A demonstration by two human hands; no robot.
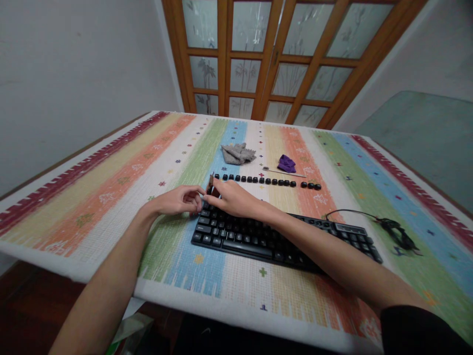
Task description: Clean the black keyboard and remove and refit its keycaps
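Note:
A black computer keyboard (244, 236) lies slightly angled near the table's front edge. My right hand (234, 197) reaches across its upper left part, the fingers closed on a small brown-and-black tool (211, 183) held upright at the far left corner. The tool's lower end is hidden by the fingers. Just left of that corner, my left hand (183, 199) has its fingers curled, thumb and forefinger close to the tool. Whatever it pinches, if anything, is too small to make out. Beyond the keyboard, several loose black keycaps (261, 180) stand in a row.
A crumpled grey cloth (238, 154) and a bunched purple cloth (286, 163) lie beyond the keycaps. Between them and the row rests a thin toothbrush-like stick (284, 172). The keyboard's coiled cable (397, 231) is at right. A striped cloth (111, 217) covers the table.

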